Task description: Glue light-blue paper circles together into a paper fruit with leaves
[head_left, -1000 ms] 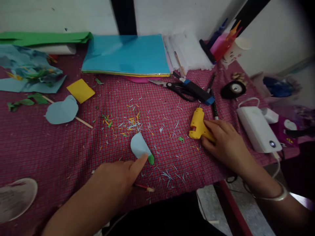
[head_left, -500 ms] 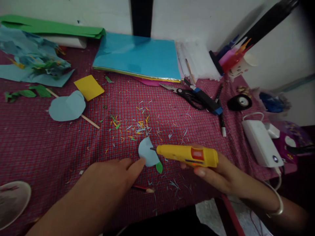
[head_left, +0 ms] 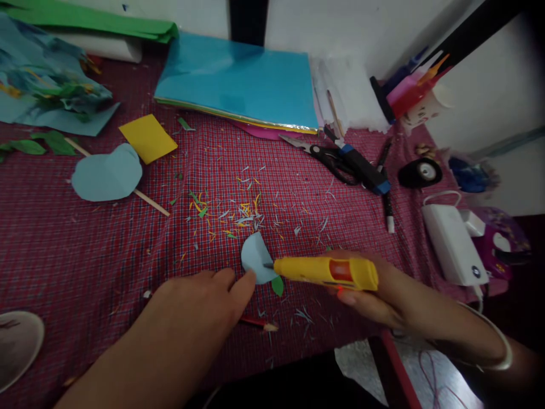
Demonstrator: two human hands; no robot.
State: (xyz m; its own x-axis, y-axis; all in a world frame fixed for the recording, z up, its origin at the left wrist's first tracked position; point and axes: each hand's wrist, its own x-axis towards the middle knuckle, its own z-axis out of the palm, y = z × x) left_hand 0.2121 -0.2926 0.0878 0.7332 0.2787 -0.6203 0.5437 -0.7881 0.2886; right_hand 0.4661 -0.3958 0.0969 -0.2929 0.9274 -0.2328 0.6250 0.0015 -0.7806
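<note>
My right hand [head_left: 361, 295] is wrapped round a yellow hot glue gun [head_left: 319, 271], whose small red light glows. The gun's dark nozzle points left and meets the right part of a light blue paper petal [head_left: 254, 258]. With the thumb at the petal's lower left edge, my left hand [head_left: 204, 304] holds it against the cloth; the other fingers are curled and partly hidden. A small green paper leaf [head_left: 277, 285] lies by the petal's lower right. Below, a red pencil [head_left: 258, 322] is partly covered by my left hand.
Paper snippets [head_left: 244, 213] litter the checked tablecloth [head_left: 221, 153]. Blue paper shapes [head_left: 106, 173] on a stick and a yellow square [head_left: 149, 138] lie left. Scissors [head_left: 327, 159], a cutter [head_left: 364, 167] and a white power box [head_left: 453, 244] lie right. A blue paper stack [head_left: 238, 79] is behind.
The glue gun's nozzle has moved slightly down and right over the petal. My left thumb still holds the petal's edge. The whole view has shifted a little.
</note>
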